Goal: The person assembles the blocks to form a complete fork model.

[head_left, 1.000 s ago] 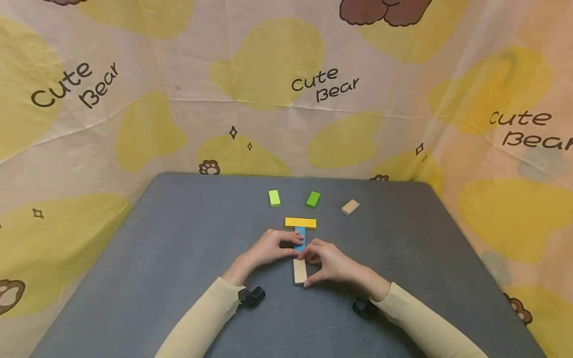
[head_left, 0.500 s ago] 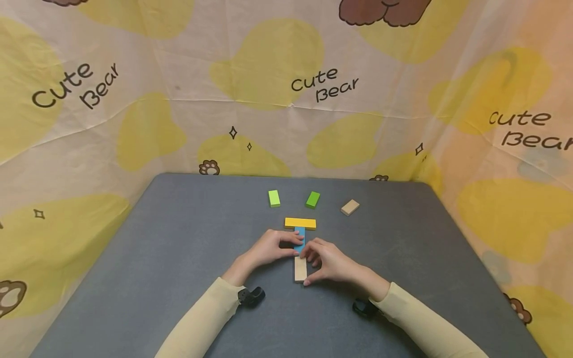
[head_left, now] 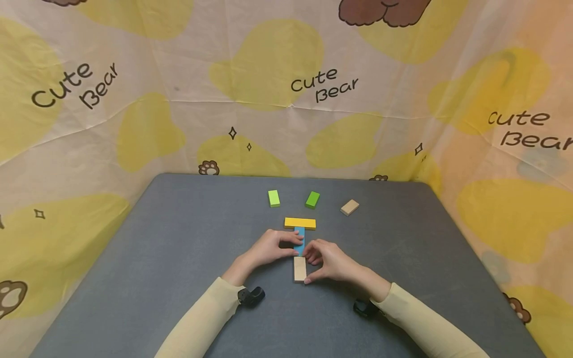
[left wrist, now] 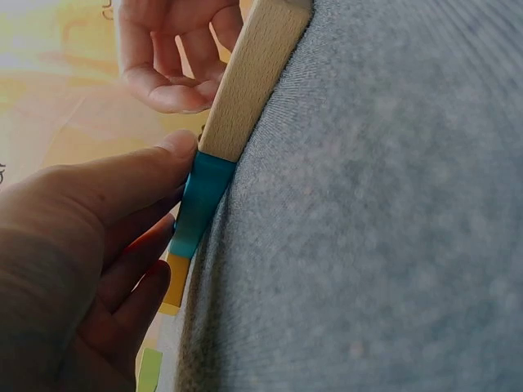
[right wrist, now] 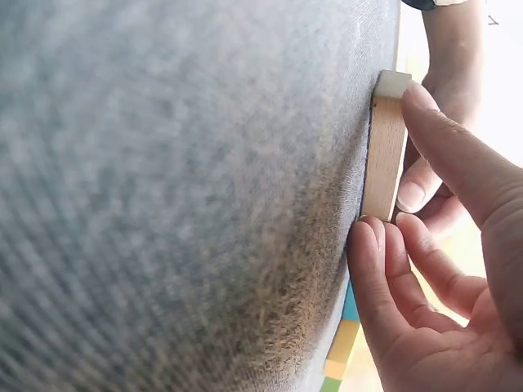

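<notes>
A plain wooden block (head_left: 300, 270) lies lengthwise on the grey table, its far end against a blue block (head_left: 300, 248). Beyond the blue one, a yellow block (head_left: 300, 223) lies crosswise, making a T. My left hand (head_left: 268, 247) holds the blue block from the left, thumb near where it meets the wooden one. My right hand (head_left: 331, 261) spans the wooden block's length. In the right wrist view, its thumb touches the near end of the wooden block (right wrist: 384, 159), and its fingertips are at the far end, over the joint. Fingers partly cover the blue block.
Farther back on the table (head_left: 201, 209) lie a light green block (head_left: 274, 198), a darker green block (head_left: 313, 200) and another plain wooden block (head_left: 349, 207). A printed cloth (head_left: 268, 74) hangs along the back and both sides.
The near wooden block has slid slightly away from me until it meets the blue block. My right fingertips have shifted a little to the right; my left hand stays put.
</notes>
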The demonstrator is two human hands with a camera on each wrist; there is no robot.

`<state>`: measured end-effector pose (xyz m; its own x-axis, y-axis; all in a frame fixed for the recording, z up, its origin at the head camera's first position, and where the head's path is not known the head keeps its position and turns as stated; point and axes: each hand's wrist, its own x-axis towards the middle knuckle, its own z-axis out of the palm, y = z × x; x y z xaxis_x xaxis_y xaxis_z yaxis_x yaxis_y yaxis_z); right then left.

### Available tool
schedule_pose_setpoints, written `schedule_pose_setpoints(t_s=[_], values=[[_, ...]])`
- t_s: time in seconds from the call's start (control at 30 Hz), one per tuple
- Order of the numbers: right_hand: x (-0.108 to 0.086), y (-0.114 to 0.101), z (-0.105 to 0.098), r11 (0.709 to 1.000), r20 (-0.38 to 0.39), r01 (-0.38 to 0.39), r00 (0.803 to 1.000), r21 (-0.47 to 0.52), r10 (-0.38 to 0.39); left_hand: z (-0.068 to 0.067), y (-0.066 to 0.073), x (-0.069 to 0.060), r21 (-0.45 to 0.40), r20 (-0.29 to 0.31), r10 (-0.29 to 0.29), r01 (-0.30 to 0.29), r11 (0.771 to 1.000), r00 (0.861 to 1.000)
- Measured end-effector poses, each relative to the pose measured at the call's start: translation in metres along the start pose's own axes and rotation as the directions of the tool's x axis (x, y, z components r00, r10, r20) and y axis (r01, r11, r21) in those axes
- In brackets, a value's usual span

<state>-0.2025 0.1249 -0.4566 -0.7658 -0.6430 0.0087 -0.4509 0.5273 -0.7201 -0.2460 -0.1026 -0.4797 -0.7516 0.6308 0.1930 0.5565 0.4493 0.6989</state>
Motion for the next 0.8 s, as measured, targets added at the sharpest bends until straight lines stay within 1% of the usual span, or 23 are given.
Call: schedule_pose_setpoints(t_s=[0.1, 0.37, 0.67, 0.8], values=[[0.0000, 0.0008, 0.0005, 1.000, -0.004, -0.020, 1.000, -0.013, 0.019, -0.0002, -0.0004, -0.0001, -0.008, -0.001, 0.005, -0.005, 1.000, 1.000], [-0.0005, 0.0002, 0.0004, 0.999, -0.013, -0.037, 0.999, -0.027, 0.037, -0.0011, -0.0003, 0.0002, -0.009, 0.004, 0.003, -0.003, 1.000, 1.000], [0.0006, 0.0007, 0.0007, 0.992, -0.034, -0.066, 0.997, -0.105, 0.063, -0.0018, 0.0010, -0.0004, -0.001, 0.006, -0.014, 0.014, 1.000, 1.000], [0.0004, -0.0013, 0.0007, 0.991, -0.029, -0.071, 0.997, -0.112, 0.068, -0.0019, 0.0015, -0.0011, -0.007, 0.009, -0.014, 0.014, 1.000, 1.000]])
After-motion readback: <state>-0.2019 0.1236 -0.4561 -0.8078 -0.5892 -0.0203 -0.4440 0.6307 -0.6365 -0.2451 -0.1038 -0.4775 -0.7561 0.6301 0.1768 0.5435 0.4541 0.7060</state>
